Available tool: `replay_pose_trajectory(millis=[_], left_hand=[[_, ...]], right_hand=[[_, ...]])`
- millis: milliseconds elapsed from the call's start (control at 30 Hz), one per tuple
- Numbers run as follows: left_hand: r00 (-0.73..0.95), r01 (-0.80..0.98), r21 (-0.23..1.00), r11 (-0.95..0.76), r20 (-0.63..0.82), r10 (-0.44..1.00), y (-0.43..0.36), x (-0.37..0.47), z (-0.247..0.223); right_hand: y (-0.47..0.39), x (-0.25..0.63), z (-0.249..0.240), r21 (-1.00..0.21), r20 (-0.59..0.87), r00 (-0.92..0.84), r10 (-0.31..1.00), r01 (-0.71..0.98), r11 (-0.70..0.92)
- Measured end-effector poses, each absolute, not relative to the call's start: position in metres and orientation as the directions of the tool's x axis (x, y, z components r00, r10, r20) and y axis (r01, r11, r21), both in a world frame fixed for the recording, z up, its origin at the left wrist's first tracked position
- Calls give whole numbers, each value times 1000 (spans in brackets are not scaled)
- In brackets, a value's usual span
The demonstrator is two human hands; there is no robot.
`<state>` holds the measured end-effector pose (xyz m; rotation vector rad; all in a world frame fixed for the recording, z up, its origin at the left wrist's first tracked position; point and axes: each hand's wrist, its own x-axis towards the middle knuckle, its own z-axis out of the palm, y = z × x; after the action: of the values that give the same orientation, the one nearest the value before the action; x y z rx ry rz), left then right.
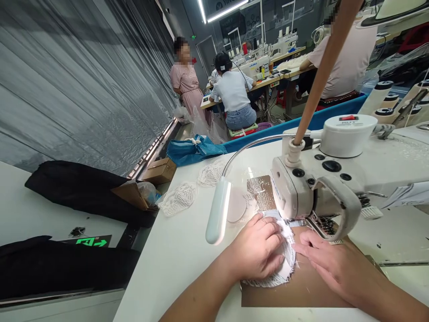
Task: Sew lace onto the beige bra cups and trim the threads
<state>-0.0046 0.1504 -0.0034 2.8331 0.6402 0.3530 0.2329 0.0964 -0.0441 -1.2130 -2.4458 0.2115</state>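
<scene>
My left hand (263, 248) lies palm down over a white lace piece (288, 270), its fingers bent and close together on the cloth. The piece is rounded, with a frayed edge, and its far end lies near the needle area of the sewing machine (295, 188). Beside it, my right hand (331, 261) rests on the brown plate (278, 295), one finger stretched out to the edge of the lace. Its other fingers are partly bent, and nothing shows between them. The needle and presser foot are hard to make out behind the machine head.
A lamp (217, 210) on a bent metal neck hangs left of my left hand. Loose lace pieces (179, 199) lie at the table's left edge. A brown pole (325, 71) rises behind the machine head. Thread cones (378, 96) stand at right. Several people sit or stand farther back.
</scene>
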Motion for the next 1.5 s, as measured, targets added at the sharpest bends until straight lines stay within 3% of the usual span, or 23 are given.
replay_pose_trajectory(millis=[433,633,933,1500], left_hand=[[874,433,164,-886,165,457,152,-7,5],[888,399,183,-899,168,428,150,-5,-1],[891,388,201,-899,169,422,150,-5,-4],[883,404,174,-898,183,433,145,-6,-3]], right_hand=[[96,234,-46,-313,295,-562,772,707,634],[99,230,-49,-237,341,-492,801,779,580],[101,227,-40,-203,369,-567,737,724,659],[96,233,-62,-219,264,-555,789,762,609]])
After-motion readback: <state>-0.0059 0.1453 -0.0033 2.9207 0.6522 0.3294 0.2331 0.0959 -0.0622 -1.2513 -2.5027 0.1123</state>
